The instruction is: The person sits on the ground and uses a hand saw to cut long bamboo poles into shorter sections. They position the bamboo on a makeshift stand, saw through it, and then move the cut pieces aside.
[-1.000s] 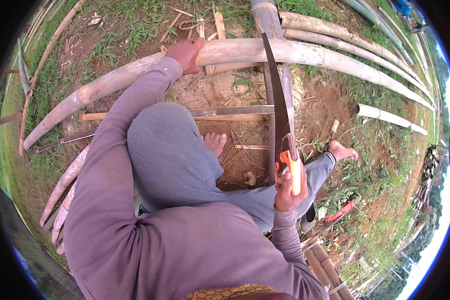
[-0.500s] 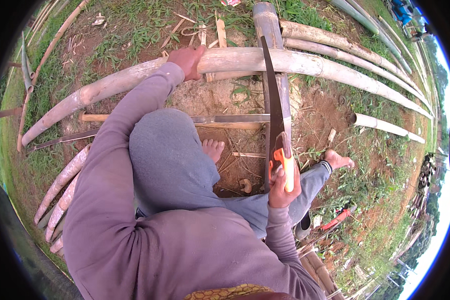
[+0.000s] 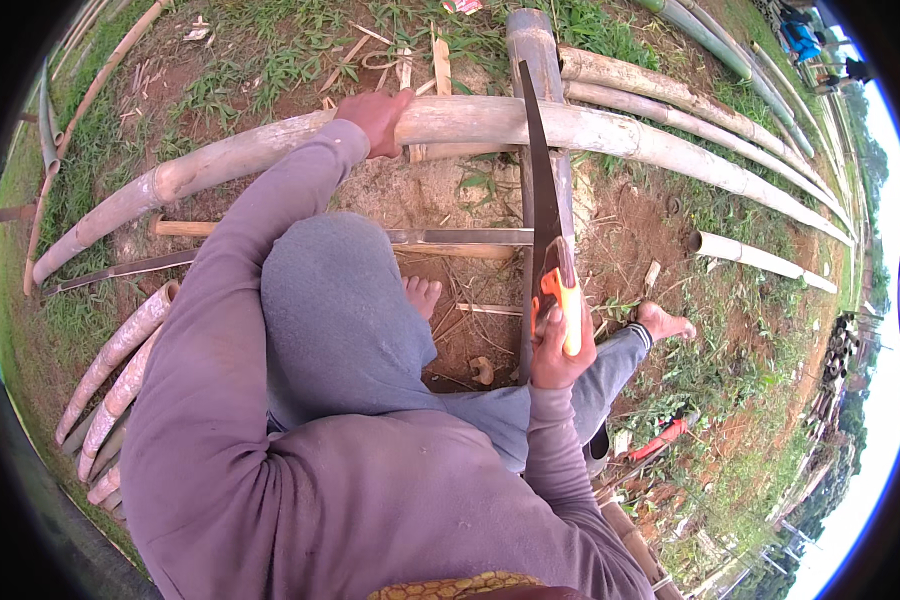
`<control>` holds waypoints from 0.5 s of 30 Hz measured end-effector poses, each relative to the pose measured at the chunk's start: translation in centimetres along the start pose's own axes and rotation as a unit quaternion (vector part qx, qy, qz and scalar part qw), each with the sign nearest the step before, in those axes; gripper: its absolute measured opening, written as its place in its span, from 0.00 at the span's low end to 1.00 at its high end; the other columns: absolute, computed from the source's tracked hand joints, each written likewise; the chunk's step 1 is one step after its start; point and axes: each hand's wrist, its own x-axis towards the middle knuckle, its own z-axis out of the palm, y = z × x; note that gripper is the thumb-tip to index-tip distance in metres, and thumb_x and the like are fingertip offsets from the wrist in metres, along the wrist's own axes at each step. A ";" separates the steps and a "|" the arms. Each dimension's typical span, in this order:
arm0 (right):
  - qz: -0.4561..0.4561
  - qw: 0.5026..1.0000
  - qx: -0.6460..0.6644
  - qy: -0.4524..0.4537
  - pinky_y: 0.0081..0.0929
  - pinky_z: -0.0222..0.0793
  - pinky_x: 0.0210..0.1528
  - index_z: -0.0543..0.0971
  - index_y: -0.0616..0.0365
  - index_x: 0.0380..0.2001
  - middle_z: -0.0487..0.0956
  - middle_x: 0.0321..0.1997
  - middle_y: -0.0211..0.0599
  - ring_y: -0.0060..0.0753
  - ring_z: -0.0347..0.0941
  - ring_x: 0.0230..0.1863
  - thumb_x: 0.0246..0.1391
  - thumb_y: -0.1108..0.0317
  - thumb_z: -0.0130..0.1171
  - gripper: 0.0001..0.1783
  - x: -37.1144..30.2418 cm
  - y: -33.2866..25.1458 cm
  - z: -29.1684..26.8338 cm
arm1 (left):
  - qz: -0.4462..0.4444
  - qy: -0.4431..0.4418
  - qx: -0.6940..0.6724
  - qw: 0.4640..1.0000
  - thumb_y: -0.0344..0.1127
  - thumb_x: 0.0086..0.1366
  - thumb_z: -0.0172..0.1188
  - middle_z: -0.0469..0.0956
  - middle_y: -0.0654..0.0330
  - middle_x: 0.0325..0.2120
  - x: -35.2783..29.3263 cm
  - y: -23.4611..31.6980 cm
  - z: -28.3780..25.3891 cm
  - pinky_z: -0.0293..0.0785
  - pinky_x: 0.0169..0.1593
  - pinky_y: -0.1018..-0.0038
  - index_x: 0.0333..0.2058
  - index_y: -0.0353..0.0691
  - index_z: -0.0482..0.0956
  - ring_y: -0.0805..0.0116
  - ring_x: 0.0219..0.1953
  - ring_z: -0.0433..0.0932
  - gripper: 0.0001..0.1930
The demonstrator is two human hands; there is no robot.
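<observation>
A long pale bamboo pole lies crosswise ahead of me, bending across the view. My left hand is wrapped over it, left of the middle. In my right hand is a hand saw, my fingers closed round its orange handle. Its dark blade points away from me and lies across the bamboo pole to the right of my left hand. Whether the teeth have cut in is hard to see. Beneath the crossing, a thick grey bamboo support runs away from me.
More bamboo poles lie at the far right, and a short one ends near my outstretched foot. Cut bamboo pieces are stacked at the left. A long flat blade with a wooden handle lies beyond my knee. A red-handled tool rests in the grass.
The saw has slid slightly forward, away from me, along with my right hand. My left hand stays on the bamboo pole, and the whole view has shifted a little.
</observation>
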 end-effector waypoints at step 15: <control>0.045 0.999 0.017 0.015 0.19 0.74 0.33 0.78 0.68 0.61 0.86 0.43 0.37 0.18 0.77 0.34 0.72 0.69 0.61 0.20 6.2 -0.2 3.3 | -0.003 0.000 0.004 1.000 0.44 0.50 0.79 0.81 0.48 0.51 0.0 0.9 -0.6 0.80 0.55 0.50 0.64 0.49 0.69 0.44 0.53 0.83 0.44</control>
